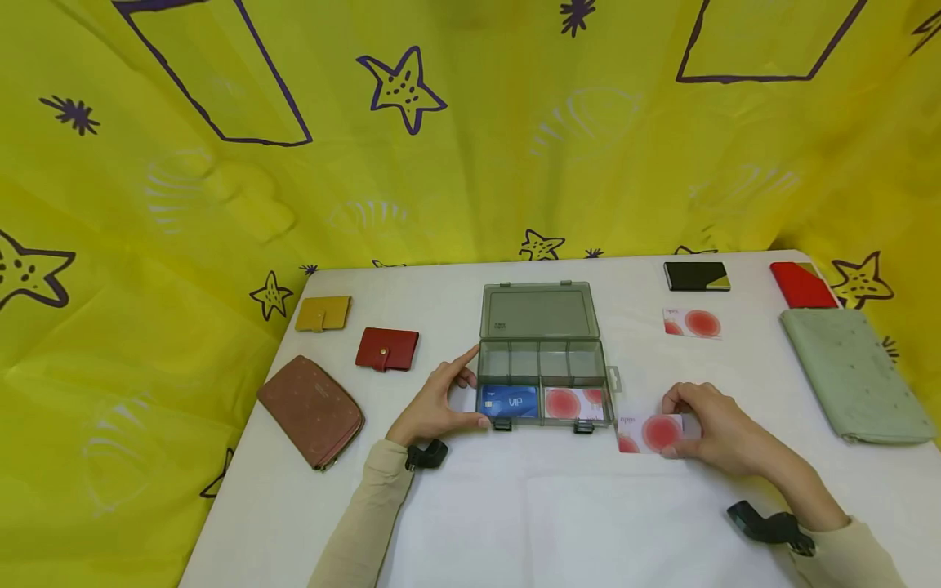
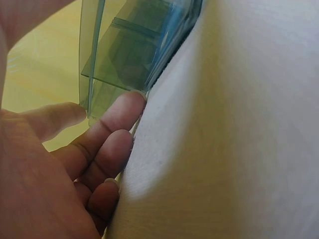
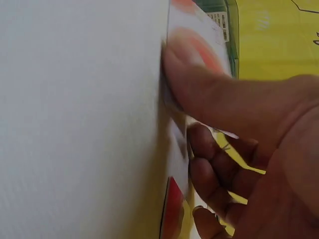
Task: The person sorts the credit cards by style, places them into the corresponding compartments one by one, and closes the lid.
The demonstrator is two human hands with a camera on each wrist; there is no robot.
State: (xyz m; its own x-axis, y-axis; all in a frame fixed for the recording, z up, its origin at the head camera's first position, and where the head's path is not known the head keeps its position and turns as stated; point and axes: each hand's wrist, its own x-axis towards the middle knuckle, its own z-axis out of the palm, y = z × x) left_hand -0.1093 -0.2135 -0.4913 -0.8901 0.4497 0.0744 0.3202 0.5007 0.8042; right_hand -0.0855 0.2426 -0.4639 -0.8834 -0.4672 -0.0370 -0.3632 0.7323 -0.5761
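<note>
A translucent grey-green plastic organizer box lies with its lid raised toward the back. Its front left compartment holds a blue VIP card; a white card with red circles lies in the front right one. My left hand holds the box's left end, thumb at the front corner and index finger along the side. The left wrist view shows fingertips against the box wall. Just right of the box, my right hand pinches another white-and-red card by its right end, low over the table.
Another white-and-red card lies behind my right hand, near a black card holder. At right are a red wallet and green wallet. Yellow, red and brown wallets lie left. A yellow curtain hangs behind.
</note>
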